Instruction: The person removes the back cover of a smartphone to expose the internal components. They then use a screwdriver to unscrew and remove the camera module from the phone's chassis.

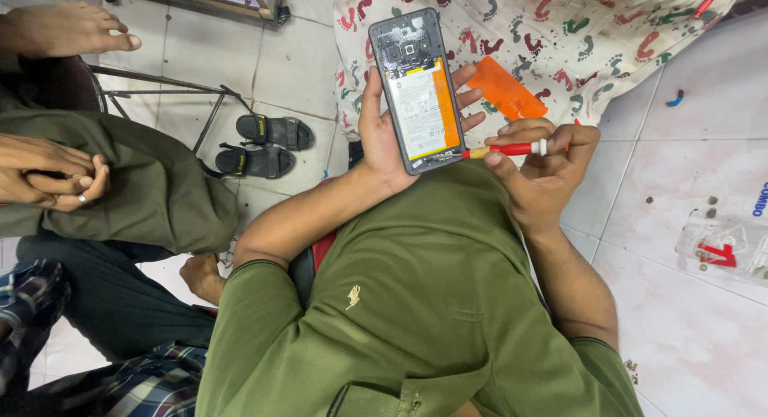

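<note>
Cloth with coloured footprint pattern lies on the tiled floor. Above the green shirt, the left hand grasps an opened phone, its battery showing. The right hand pinches a small red screwdriver, the tip touching the phone's lower edge. An orange card lies behind, on the cloth.

On my feed, a pair of black strapped sandals lies on the pale tiled floor, just beside the thin black metal legs of a stool. A white cloth printed with coloured footprints spreads across the top, with a flat orange plastic piece lying on it. At far right I see a clear plastic packet with red markings, small dark specks near it.
</note>
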